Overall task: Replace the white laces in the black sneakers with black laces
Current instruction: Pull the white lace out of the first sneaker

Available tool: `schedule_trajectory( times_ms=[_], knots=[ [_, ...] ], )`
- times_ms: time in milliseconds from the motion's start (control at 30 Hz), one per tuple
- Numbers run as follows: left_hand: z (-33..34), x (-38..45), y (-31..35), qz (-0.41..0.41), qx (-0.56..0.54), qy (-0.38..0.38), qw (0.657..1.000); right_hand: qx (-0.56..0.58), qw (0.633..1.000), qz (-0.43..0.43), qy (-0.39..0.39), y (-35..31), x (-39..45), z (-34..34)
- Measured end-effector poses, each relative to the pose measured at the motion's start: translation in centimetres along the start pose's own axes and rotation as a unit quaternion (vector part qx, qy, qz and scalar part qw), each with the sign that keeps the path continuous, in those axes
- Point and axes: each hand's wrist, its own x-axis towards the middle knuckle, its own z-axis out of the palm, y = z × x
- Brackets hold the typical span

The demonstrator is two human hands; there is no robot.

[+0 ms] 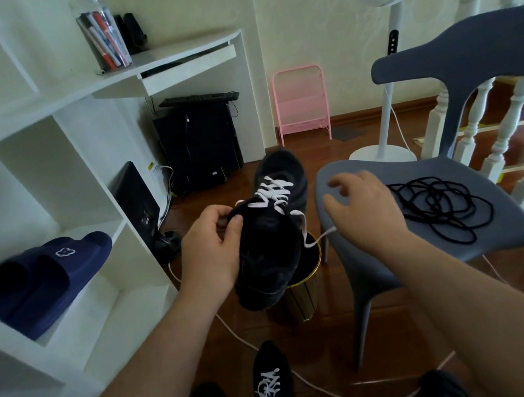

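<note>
My left hand [210, 246] grips a black sneaker [272, 230] by its collar and holds it in the air, toe pointing away. White laces [275, 191] cross its upper, and a loose white end [320, 236] trails toward my right hand [361, 211]. That hand hovers to the right of the shoe over the chair's edge, fingers loosely curled; whether it holds the lace end is hidden by the palm. A tangle of black laces [440, 207] lies on the grey chair seat [511, 230]. A second black sneaker with white laces [274, 388] stands on the floor below.
A gold-rimmed bin [304, 293] sits right under the held shoe. White shelving [56, 227] with navy slippers [47, 282] fills the left. A white cable [314, 389] snakes over the wooden floor. A fan stand [382, 151] and pink rack [301, 105] are behind.
</note>
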Motion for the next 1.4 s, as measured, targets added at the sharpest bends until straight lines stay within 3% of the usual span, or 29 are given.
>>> schedule_trajectory(
  times_ms=[100,367,567,733,833,900,933,1000,1067,1167,1400],
  knots=[
    [0.9,-0.5,0.6,-0.006,-0.028,-0.028,0.999,0.006,0.988,-0.151,0.016,-2.0,-0.9,0.4],
    [1.5,-1.4,1.7,0.018,-0.001,-0.028,0.999,0.071,0.982,-0.152,-0.091,-2.2,-1.3,0.5],
    [2.4,-1.8,2.7,0.056,0.039,-0.032,0.997,0.002,0.985,-0.166,-0.036,-3.2,-2.0,1.5],
    [2.3,-1.9,2.3,0.059,0.054,-0.04,0.996,0.021,0.982,-0.178,-0.059,-2.9,-2.0,1.6],
    [1.7,-1.4,1.9,0.025,0.038,-0.027,0.999,0.175,0.975,-0.069,-0.122,-2.3,-1.4,1.6],
    [1.3,-1.0,1.7,0.001,0.026,-0.02,0.999,0.337,0.927,0.059,-0.153,-2.1,-0.8,1.4],
    [1.2,-1.0,1.7,0.005,0.027,-0.025,0.999,0.364,0.913,0.091,-0.159,-1.8,-0.5,1.3],
    [1.3,-1.4,1.8,0.033,0.046,-0.043,0.997,0.316,0.931,0.074,-0.164,-1.6,-0.5,1.4],
    [1.6,-1.8,2.0,0.057,0.073,-0.055,0.994,0.193,0.968,-0.022,-0.159,-1.7,-1.2,1.5],
    [1.7,-2.0,2.3,0.085,0.104,-0.06,0.989,0.079,0.982,-0.122,-0.119,-2.2,-1.8,1.8],
    [1.8,-2.1,2.2,0.106,0.112,-0.05,0.987,0.056,0.981,-0.155,-0.102,-2.8,-2.0,1.6]
  ],
)
